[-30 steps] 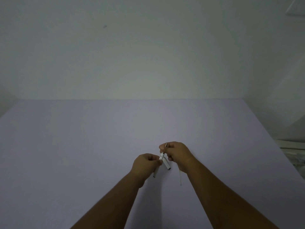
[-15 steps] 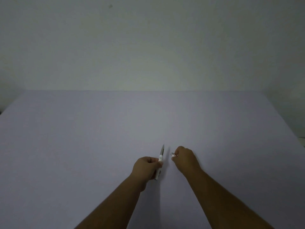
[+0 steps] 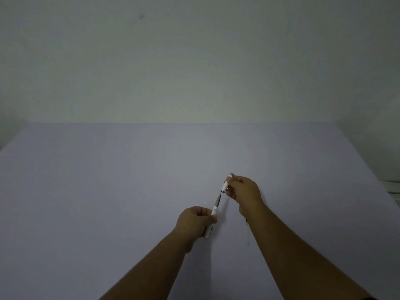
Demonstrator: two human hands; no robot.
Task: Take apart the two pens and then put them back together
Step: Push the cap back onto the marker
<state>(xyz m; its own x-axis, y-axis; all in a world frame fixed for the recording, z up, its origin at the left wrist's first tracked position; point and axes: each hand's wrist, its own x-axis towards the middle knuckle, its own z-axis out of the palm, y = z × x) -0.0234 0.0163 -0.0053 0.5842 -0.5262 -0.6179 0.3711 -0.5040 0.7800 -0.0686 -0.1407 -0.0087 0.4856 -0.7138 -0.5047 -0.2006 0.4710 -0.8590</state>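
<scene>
Two bare hands are over the one pale lilac worktop (image 3: 108,191): the left hand (image 3: 194,221) and the right hand (image 3: 244,191), each at the end of a bare forearm. Between them I count two separate white plastic pen pieces. One is a long white pen barrel with a grey tapered tip (image 3: 213,215), in the left hand. The other is a short white pen section with a grey end (image 3: 226,183), in the right hand. One more thin item, a pale yellowish stick (image 3: 247,231), lies on the worktop beside the right wrist; it is too blurred to tell what it is.
</scene>
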